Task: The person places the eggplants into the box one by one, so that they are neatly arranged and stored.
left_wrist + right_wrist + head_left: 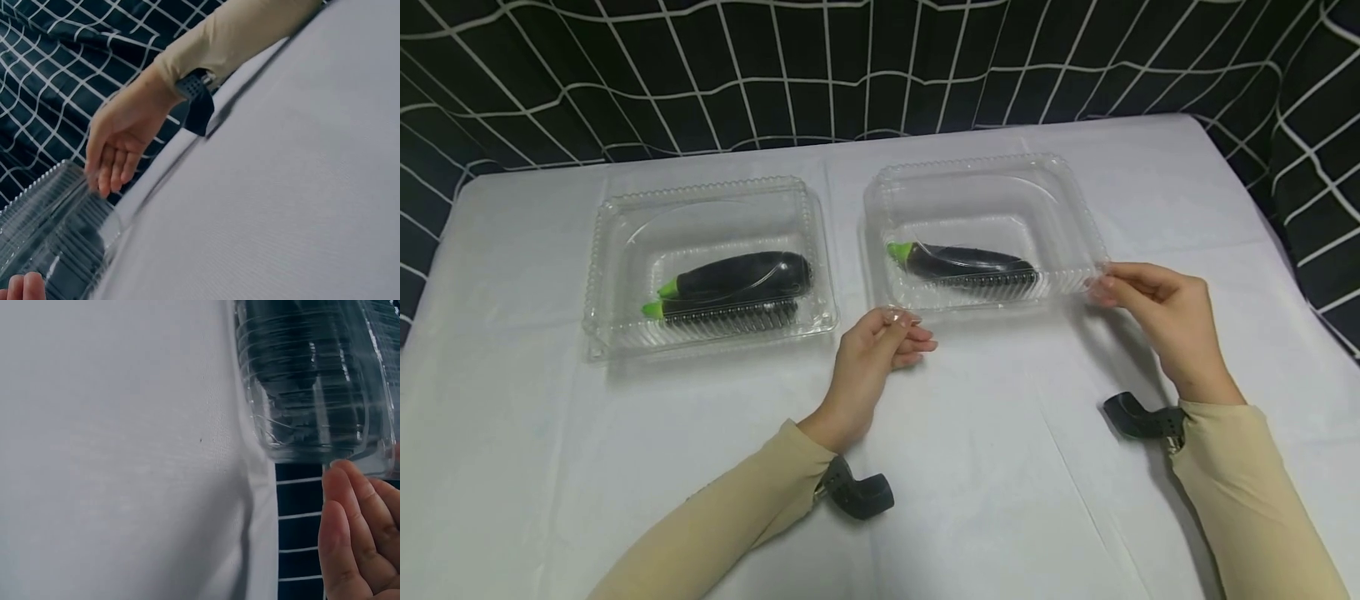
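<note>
A clear plastic container (970,187) with a dark eggplant (973,262) in it lies between my hands. My right hand (1165,321) pinches the container's front right corner between thumb and fingers. At the front left corner, my left hand (872,367) holds the edge with thumb and forefinger, the other fingers loosely bent. The right wrist view shows the right hand's fingers (350,531) beside the ridged plastic wall. Only the left hand's fingertips (28,287) show in the left wrist view. Both hands stay outside the container, apart from the eggplant.
To the left stands a second clear plastic container (700,217), holding dark eggplants (737,277) with green tips. A white cloth (985,483) covers the table. Behind it hangs dark fabric (850,58) with a white grid. Each wrist wears a black device (857,496).
</note>
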Demonstrator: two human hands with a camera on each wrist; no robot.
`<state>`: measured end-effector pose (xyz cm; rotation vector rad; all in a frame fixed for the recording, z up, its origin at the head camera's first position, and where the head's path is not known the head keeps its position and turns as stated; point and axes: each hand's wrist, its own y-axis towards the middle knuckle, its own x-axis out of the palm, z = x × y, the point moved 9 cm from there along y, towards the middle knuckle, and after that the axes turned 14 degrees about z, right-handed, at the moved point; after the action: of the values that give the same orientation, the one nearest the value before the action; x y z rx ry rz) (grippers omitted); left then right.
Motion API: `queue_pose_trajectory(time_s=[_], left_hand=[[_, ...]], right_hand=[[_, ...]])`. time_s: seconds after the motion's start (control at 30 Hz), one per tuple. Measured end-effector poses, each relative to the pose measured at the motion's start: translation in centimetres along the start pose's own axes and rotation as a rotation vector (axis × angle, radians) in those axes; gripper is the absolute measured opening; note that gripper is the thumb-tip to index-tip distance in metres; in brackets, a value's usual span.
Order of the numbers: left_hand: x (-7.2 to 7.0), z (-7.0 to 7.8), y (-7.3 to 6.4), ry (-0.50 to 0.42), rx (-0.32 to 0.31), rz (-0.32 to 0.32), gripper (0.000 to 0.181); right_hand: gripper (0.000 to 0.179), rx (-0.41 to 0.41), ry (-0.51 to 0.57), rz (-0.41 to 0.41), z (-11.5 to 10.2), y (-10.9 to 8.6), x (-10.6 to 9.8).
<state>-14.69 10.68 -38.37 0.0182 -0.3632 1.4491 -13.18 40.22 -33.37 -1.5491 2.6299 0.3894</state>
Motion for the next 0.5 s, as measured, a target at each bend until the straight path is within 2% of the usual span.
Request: queue_pose_trajectory(time_s=[0.2, 0.5], left_hand=[[0.2, -0.2, 0.5, -0.024, 0.000, 0.018, 0.024], [0.3, -0.2, 1.0, -0.038, 0.003, 0.031, 0.025]], right_hand=[[0.014, -0.032, -0.114, 0.024, 0.3, 0.8, 0.2], [0.017, -0.031, -0.107, 0.028, 0.5, 1.6, 0.4]])
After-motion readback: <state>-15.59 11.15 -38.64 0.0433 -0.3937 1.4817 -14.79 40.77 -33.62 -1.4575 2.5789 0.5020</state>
